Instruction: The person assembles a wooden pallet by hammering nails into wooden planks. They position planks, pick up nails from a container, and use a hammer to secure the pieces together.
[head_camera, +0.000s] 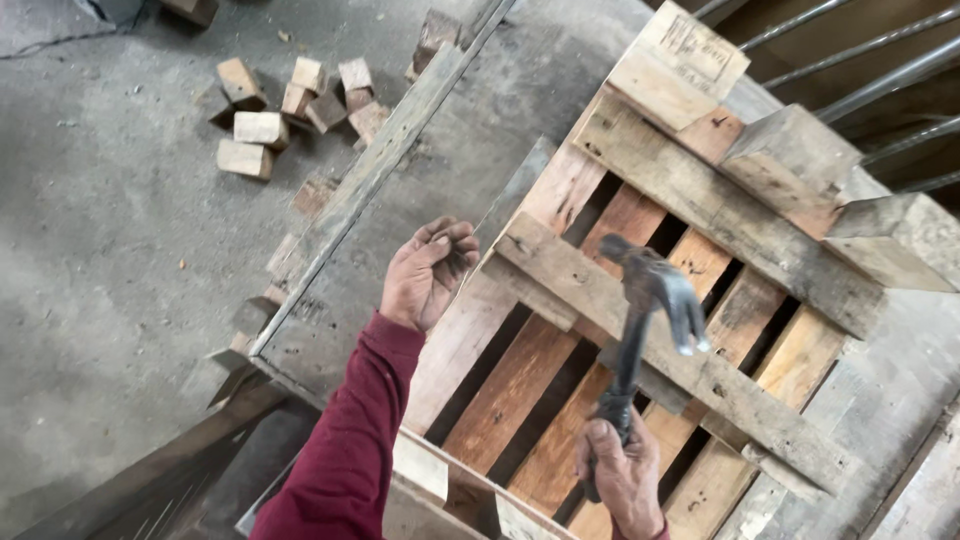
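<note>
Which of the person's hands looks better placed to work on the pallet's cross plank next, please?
Probably the right hand: it grips the claw hammer, whose head is over the cross plank. The left hand is curled, raised above the pallet's edge, holding no tool.

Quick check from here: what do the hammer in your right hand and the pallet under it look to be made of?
Hammer: looks like dark metal throughout, head and handle, dull and worn, with a brighter scuffed claw tip. Pallet: bare unfinished wood, visible grain, grey weathered cross boards over warmer orange-brown slats. The right hand covers the handle's end, so any separate grip material stays hidden.
</note>
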